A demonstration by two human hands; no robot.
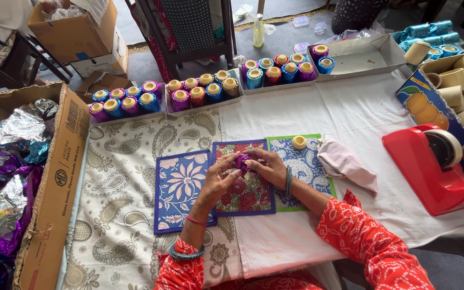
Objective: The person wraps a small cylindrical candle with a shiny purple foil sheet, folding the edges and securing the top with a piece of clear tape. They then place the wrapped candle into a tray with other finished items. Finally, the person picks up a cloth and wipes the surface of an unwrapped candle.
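table [275,252] – white cloth | paisley cloth [119,215] | three mats [181,188] | red tape dispenser [430,166] – pink rag [345,164]

You hold a small round piece wrapped in purple foil [243,161] between both hands, above the red floral mat [244,189] at the table's centre. Your fingers cover most of it, so it may be a cup. At its two o'clock, a bare cream cup [299,142] stands upright.
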